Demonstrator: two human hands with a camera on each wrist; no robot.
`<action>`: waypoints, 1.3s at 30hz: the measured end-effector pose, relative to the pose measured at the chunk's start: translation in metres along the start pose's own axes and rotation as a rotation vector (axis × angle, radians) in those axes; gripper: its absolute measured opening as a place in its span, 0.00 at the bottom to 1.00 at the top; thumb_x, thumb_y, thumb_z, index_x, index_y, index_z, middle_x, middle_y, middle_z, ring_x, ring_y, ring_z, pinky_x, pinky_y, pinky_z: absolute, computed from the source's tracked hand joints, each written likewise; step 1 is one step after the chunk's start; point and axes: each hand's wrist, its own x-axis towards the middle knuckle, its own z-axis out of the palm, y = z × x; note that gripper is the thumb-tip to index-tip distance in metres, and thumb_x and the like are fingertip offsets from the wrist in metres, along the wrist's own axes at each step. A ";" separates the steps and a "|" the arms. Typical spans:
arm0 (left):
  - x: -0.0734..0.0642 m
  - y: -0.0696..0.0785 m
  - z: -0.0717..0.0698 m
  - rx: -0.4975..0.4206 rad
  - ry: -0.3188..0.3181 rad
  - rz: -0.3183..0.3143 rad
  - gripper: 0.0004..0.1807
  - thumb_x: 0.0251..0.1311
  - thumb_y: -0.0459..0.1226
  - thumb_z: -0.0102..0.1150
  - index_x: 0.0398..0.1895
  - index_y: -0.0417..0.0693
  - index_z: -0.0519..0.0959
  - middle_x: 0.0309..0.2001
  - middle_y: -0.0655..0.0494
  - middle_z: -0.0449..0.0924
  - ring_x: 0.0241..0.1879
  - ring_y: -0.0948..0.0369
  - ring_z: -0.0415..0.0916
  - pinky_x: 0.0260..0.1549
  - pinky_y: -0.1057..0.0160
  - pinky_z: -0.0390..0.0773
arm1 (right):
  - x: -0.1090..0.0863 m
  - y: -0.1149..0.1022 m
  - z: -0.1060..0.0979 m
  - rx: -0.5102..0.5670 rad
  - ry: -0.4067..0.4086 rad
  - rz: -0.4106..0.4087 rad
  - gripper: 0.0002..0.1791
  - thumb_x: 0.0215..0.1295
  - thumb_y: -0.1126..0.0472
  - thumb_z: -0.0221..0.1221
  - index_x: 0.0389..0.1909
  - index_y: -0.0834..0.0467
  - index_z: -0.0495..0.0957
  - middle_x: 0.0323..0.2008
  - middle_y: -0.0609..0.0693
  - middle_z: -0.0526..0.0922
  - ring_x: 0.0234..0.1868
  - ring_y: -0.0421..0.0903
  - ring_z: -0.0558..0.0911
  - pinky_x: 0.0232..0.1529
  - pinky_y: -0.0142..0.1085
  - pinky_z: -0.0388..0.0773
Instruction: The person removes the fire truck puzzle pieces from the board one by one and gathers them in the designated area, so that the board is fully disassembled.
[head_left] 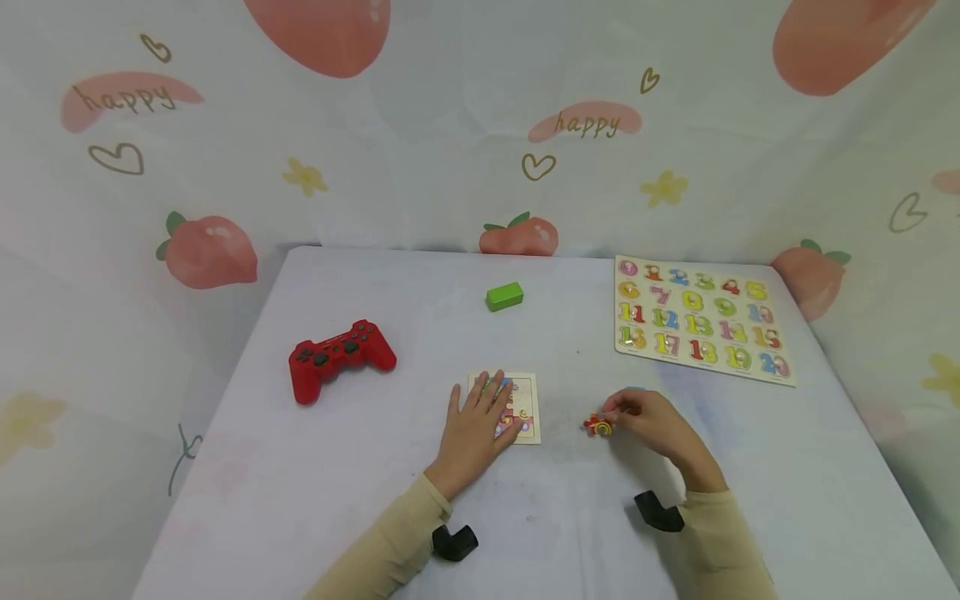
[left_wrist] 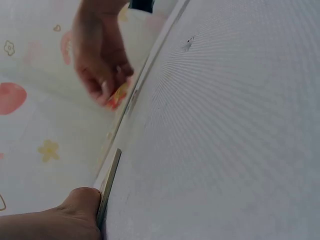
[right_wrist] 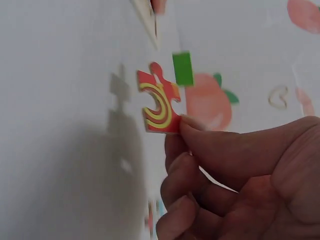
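Note:
My left hand [head_left: 474,433] lies flat with fingers spread across a small puzzle board [head_left: 531,408], covering its left part. In the left wrist view the thumb [left_wrist: 82,202] is against the board's thin edge [left_wrist: 111,180]. My right hand [head_left: 652,425] pinches a jigsaw piece [right_wrist: 162,102] between thumb and index finger, to the right of the board. The piece is red with yellow curved bands, has a rounded knob, and is held up above the table, its shadow beside it. A sliver of something blue [head_left: 635,388] peeks out behind the right hand.
A green block [head_left: 504,297] sits beyond the puzzle board. To the left lies a red game controller [head_left: 341,358]. A number board [head_left: 701,321] with colourful numerals occupies the back right of the white table [head_left: 300,500]. A fruit-printed cloth [head_left: 420,150] hangs behind.

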 end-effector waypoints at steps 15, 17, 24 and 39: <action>-0.001 -0.006 0.001 -0.070 0.080 0.035 0.35 0.66 0.59 0.46 0.71 0.53 0.63 0.73 0.57 0.56 0.74 0.56 0.49 0.69 0.43 0.47 | -0.021 0.057 -0.030 -0.059 0.028 0.019 0.10 0.66 0.57 0.59 0.40 0.60 0.80 0.34 0.49 0.82 0.36 0.42 0.74 0.37 0.30 0.71; -0.001 -0.006 0.001 -0.088 0.070 0.035 0.35 0.67 0.59 0.45 0.71 0.53 0.62 0.74 0.56 0.56 0.74 0.56 0.48 0.70 0.44 0.46 | -0.019 0.058 -0.028 -0.067 0.049 0.023 0.09 0.67 0.58 0.59 0.41 0.60 0.80 0.34 0.49 0.81 0.36 0.43 0.73 0.36 0.32 0.71; 0.000 -0.005 -0.001 -0.098 0.051 0.031 0.34 0.67 0.59 0.43 0.72 0.54 0.62 0.74 0.57 0.55 0.74 0.57 0.47 0.70 0.45 0.45 | -0.018 0.052 -0.023 -0.103 0.105 0.067 0.07 0.66 0.61 0.58 0.41 0.60 0.79 0.35 0.50 0.81 0.36 0.47 0.74 0.35 0.36 0.71; 0.001 -0.008 0.000 -0.071 0.084 0.065 0.34 0.67 0.60 0.44 0.71 0.54 0.63 0.73 0.56 0.57 0.73 0.55 0.50 0.68 0.43 0.50 | -0.018 0.052 -0.017 -0.148 0.154 0.041 0.08 0.65 0.60 0.60 0.41 0.61 0.77 0.33 0.50 0.80 0.33 0.44 0.75 0.31 0.34 0.71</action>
